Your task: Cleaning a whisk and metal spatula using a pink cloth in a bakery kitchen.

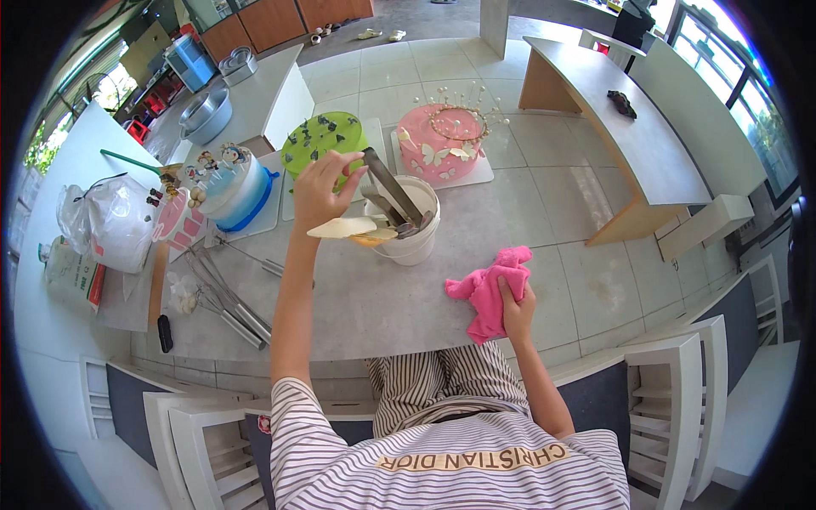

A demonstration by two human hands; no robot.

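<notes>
The left grip (pixel 330 185) has thumb and fingertips pressed together on the top end of a long metal tool (pixel 393 183), pinching only that tip. The likely reason is that the tool's lower part sits just below the grip and to its right, inside a white bucket (pixel 415 252) crowded with other utensils, so the upper end is the easiest to reach. The bucket probably serves to keep them upright; a pale spatula (pixel 340 227) leans out directly beneath the same grip.

The right grip (pixel 517 310) is curled around a bunched pink cloth (pixel 484 293), apparently to keep its loose folds gathered (whether the cloth touches the table (pixel 365 319), I cannot tell).

The left arm reaches well forward, forearm steep and wrist bent over, so the fingers point toward the bucket. The right arm is lower and closer to the body, its hand out to the side. Beyond the left grip stands a green cake (pixel 319 136); whisks (pixel 234 310) lie nearer the body, to its left.
</notes>
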